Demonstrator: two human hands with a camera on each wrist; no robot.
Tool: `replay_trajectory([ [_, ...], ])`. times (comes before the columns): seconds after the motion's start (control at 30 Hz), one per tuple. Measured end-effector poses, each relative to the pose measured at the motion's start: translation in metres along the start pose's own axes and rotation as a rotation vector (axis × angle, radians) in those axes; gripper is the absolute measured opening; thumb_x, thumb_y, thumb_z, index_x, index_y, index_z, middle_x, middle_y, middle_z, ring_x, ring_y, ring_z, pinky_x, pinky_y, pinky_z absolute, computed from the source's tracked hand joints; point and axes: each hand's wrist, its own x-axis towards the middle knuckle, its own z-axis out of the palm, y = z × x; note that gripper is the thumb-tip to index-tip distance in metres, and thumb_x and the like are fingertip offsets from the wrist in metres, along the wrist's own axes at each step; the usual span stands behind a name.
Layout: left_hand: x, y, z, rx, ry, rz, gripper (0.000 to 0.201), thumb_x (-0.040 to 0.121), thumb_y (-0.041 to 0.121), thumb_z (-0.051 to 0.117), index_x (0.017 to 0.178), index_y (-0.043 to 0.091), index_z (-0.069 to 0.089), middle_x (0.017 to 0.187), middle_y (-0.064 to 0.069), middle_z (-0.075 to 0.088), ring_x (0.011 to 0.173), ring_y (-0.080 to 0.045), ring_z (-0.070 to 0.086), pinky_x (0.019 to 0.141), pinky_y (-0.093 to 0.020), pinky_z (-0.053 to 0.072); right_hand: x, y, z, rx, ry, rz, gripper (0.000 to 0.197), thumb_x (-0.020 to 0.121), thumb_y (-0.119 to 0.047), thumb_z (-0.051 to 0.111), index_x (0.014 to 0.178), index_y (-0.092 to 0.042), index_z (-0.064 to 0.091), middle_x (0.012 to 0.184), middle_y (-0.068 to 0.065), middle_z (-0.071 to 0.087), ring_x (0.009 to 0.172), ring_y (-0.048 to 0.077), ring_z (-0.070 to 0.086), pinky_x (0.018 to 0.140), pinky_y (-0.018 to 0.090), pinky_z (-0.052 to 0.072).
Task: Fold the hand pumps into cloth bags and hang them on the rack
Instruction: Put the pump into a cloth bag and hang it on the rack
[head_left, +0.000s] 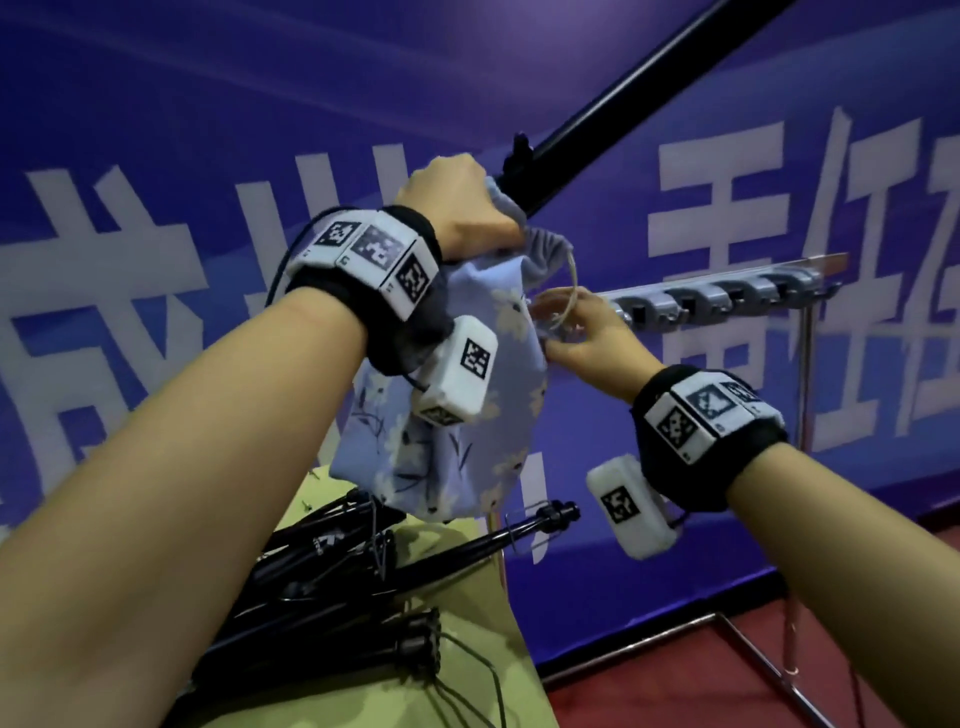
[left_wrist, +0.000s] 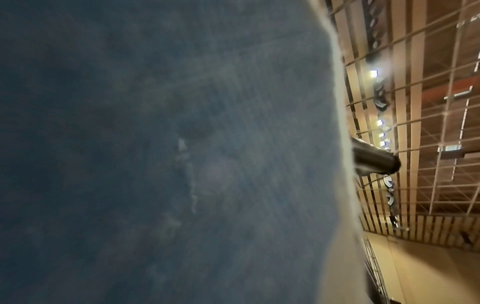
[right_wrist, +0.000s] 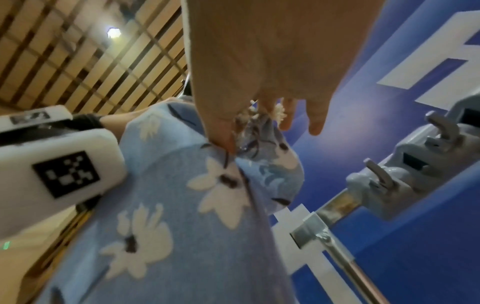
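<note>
An indoor hall or exhibition space. A blue banner (head_left: 208, 156) with large white characters stands behind a metal hook rack (head_left: 727, 296). Slatted wooden ceiling (right_wrist: 64, 51) above it.

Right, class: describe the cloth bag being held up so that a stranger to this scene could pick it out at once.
Start at the blue wall with big white characters; in front of it stands a metal rack with grey hooks. Just left of the rack, the bag hangs from the left hand, its cord pinched by the right hand. It is the only light-blue cloth with white flowers.

cloth bag (head_left: 452, 395) left of rack (head_left: 727, 296), pumps (head_left: 332, 561) on table (head_left: 467, 670) below
</note>
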Motion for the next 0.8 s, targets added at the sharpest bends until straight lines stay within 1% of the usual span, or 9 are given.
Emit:
replay_trajectory([
  [0.1, 0.015, 0.014, -0.012, -0.069, 0.058, -0.002, 0.032, 0.068, 0.038, 0.068, 0.056, 0.015, 0.049, 0.070, -0.005, 0.056, 0.077, -0.027, 0.054, 0.059, -0.028, 0.036, 0.015, -0.003, -0.016, 0.053, 0.087, 0.047, 0.016, 0.080, 0.003, 0.064, 0.093, -0.005, 0.068, 0.080, 0.003, 0.060, 0.069, -0.003, 0.058, 0.069, 0.013, 0.043],
  [0.2, 0.022, 0.028, -0.012, -0.226, 0.060, 0.007, 0.030, 0.064, 0.040, 0.068, 0.056, 0.015, 0.056, 0.057, 0.003, 0.055, 0.068, -0.016, 0.056, 0.053, -0.022, 0.036, 0.019, 0.000, -0.037, 0.075, 0.220, 0.105, 0.020, 0.081, 0.004, 0.059, 0.081, -0.016, 0.061, 0.073, 0.002, 0.060, 0.071, 0.008, 0.055, 0.070, 0.024, 0.044],
  [0.27, 0.021, 0.040, -0.003, -0.393, 0.011, 0.022, 0.032, 0.065, 0.035, 0.071, 0.045, 0.017, 0.054, 0.037, 0.009, 0.047, 0.043, 0.002, 0.046, 0.041, -0.015, 0.031, 0.014, 0.000, -0.056, 0.190, 0.237, 0.116, 0.024, 0.075, 0.002, 0.058, 0.081, -0.021, 0.056, 0.071, -0.008, 0.063, 0.070, 0.004, 0.056, 0.068, 0.021, 0.045],
  [0.33, 0.019, 0.053, 0.017, -0.533, -0.033, 0.017, 0.031, 0.064, 0.032, 0.071, 0.039, 0.021, 0.056, 0.031, 0.009, 0.041, 0.035, 0.002, 0.039, 0.038, -0.014, 0.027, 0.005, -0.001, -0.077, 0.306, 0.143, 0.108, 0.040, 0.066, 0.000, 0.054, 0.100, -0.022, 0.055, 0.074, -0.018, 0.064, 0.064, -0.004, 0.056, 0.059, 0.014, 0.044],
  [0.4, 0.014, 0.067, 0.040, -0.614, -0.062, 0.032, 0.029, 0.058, 0.036, 0.065, 0.038, 0.019, 0.051, 0.041, 0.005, 0.044, 0.044, -0.005, 0.039, 0.045, -0.021, 0.029, -0.005, 0.000, -0.092, 0.302, 0.035, 0.128, 0.055, 0.071, 0.006, 0.055, 0.117, -0.023, 0.050, 0.089, -0.004, 0.064, 0.066, 0.007, 0.057, 0.059, 0.022, 0.044],
  [0.5, 0.006, 0.090, 0.073, -0.623, -0.105, 0.040, 0.030, 0.055, 0.041, 0.058, 0.048, 0.015, 0.045, 0.051, -0.002, 0.045, 0.056, -0.015, 0.043, 0.048, -0.026, 0.030, -0.019, 0.010, -0.105, 0.137, -0.001, 0.131, 0.029, 0.076, 0.010, 0.057, 0.085, -0.017, 0.050, 0.066, -0.014, 0.060, 0.055, -0.010, 0.054, 0.055, 0.006, 0.041],
  [0.57, 0.001, 0.102, 0.092, -0.622, -0.107, 0.033, 0.035, 0.067, 0.038, 0.064, 0.051, 0.014, 0.045, 0.056, -0.002, 0.049, 0.062, -0.018, 0.047, 0.047, -0.025, 0.031, -0.030, 0.020, -0.108, -0.010, 0.036, 0.148, 0.032, 0.080, 0.006, 0.058, 0.074, -0.020, 0.041, 0.052, -0.018, 0.053, 0.047, -0.013, 0.049, 0.050, 0.003, 0.035],
  [0.7, -0.013, 0.115, 0.124, -0.702, -0.124, -0.012, 0.027, 0.057, 0.040, 0.054, 0.050, 0.016, 0.044, 0.065, -0.005, 0.057, 0.066, -0.022, 0.051, 0.047, -0.025, 0.030, -0.051, 0.051, -0.118, 0.140, 0.170, 0.127, 0.041, 0.082, 0.010, 0.056, 0.113, -0.012, 0.041, 0.080, -0.004, 0.052, 0.060, -0.007, 0.053, 0.061, 0.013, 0.043],
  [0.8, -0.023, 0.115, 0.150, -0.853, -0.114, -0.087, 0.022, 0.053, 0.035, 0.055, 0.048, 0.015, 0.047, 0.059, -0.005, 0.056, 0.060, -0.020, 0.050, 0.051, -0.024, 0.034, -0.063, 0.071, -0.122, 0.161, 0.098, 0.226, 0.045, 0.083, 0.014, 0.055, 0.118, -0.012, 0.046, 0.083, -0.001, 0.059, 0.061, -0.002, 0.058, 0.058, 0.017, 0.046],
])
